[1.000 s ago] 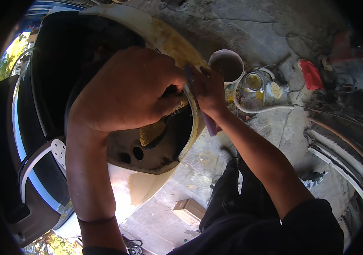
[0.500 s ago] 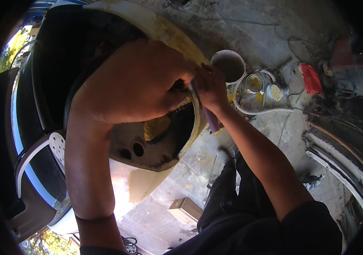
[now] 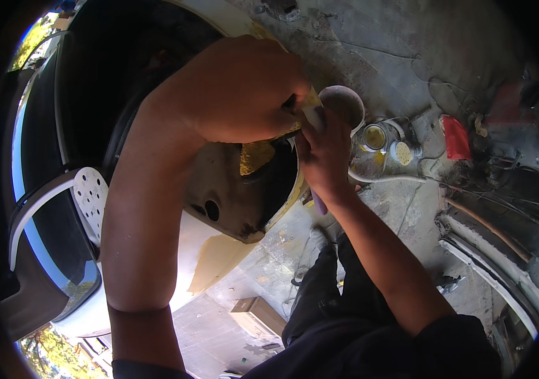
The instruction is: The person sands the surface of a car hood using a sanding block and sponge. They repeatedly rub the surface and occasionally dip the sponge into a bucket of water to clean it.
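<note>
My left hand (image 3: pixel 244 91) reaches over the opening in a car's body shell, closed with its fingertips curled at the opening's right rim; whatever they grip is hidden. Just right of it, my right hand (image 3: pixel 329 158) is wrapped round a purple strip that looks like sandpaper (image 3: pixel 319 203), whose lower end sticks out below the palm. A pale piece (image 3: pixel 313 116) shows between the two hands at the rim. Tan filler (image 3: pixel 219 259) covers part of the white body panel (image 3: pixel 189 243). Inside the opening are a yellow foam-like patch (image 3: pixel 255 158) and a round hole (image 3: pixel 211 210).
Right of the hands, a bucket (image 3: pixel 356 104) stands on the concrete floor near an open tin (image 3: pixel 374 137), a perforated round sander pad (image 3: pixel 402 153) and a pale hose (image 3: pixel 389 179). Farther right lie a red packet (image 3: pixel 456 137) and loose car panels (image 3: pixel 497 271). A cardboard box (image 3: pixel 260 318) sits below.
My left hand has shifted up and right along the rim. The right hand has moved down and slightly right, and less of the purple strip shows. The whole view has shifted a little.
</note>
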`<state>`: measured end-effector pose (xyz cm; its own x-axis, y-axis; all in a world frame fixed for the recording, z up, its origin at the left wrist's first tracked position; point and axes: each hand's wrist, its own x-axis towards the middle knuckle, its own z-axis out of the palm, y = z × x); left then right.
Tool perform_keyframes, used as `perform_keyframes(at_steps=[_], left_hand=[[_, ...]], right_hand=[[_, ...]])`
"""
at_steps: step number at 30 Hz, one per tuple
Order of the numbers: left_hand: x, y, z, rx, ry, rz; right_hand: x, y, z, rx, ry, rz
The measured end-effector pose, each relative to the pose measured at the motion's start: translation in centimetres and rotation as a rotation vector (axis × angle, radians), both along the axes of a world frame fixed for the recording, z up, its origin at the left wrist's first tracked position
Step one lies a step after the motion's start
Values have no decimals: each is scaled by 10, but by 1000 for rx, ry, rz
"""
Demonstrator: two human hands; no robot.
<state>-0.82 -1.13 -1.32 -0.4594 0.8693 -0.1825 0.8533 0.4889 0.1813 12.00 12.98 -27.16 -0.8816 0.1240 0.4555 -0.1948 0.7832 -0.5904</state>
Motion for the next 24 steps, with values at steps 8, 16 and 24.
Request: perform_keyframes(at_steps=[8,16,24], left_hand=[[0,4,3,-97,7,94],[1,10,7,-143,31,116],[2,10,5,-127,-5,120]], right_hand=[[-4,-7,12,135,-72,-13],[3,-12,13,131,-3,-19],[17,-16,12,135,-104,-79]])
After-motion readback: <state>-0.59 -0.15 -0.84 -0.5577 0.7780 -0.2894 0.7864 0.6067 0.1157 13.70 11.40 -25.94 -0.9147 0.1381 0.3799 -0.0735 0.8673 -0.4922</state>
